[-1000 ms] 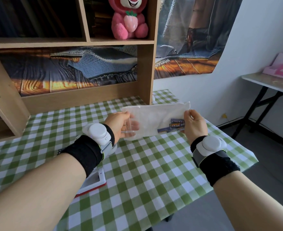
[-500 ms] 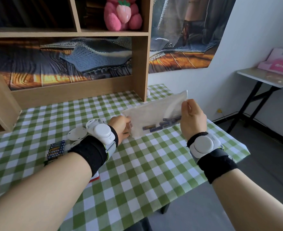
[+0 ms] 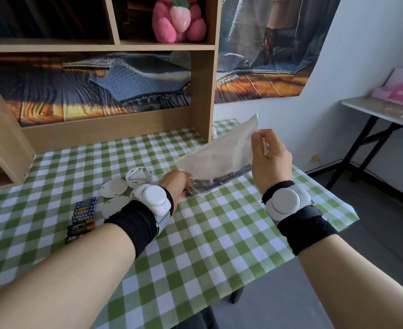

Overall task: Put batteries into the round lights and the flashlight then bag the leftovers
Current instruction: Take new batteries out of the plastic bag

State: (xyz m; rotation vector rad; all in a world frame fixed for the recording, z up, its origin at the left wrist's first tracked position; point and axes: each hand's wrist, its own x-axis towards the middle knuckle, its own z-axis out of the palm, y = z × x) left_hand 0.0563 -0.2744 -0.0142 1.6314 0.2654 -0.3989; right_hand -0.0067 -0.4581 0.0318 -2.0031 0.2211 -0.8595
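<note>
Bag: the clear plastic bag (image 3: 222, 157) was held above the checked tablecloth (image 3: 195, 245), tilted, its upper corner high on the right and its lower end down by the left hand; a second before it was held level.
Right hand: the right hand (image 3: 270, 160) pinched the bag's raised corner between thumb and fingertips.
Left hand: the left hand (image 3: 175, 186) gripped the low end of the bag; its fingers were curled round the plastic, but their tips were hidden, so how they lay I cannot tell.
Batteries in bag: several batteries (image 3: 222, 180) had slid down to the low edge, bunched toward the left hand.
Loose batteries: a row of batteries (image 3: 83, 216) lay on the cloth, left of the left wrist.
Round lights: three white round lights (image 3: 137, 178) lay just left of the bag's low end, one with its open back up.
Flashlight: not seen.
Meaning: the tilt suggested the batteries were being tipped out toward the lights, so loading seemed about to begin and bagging leftovers lay far off.
</note>
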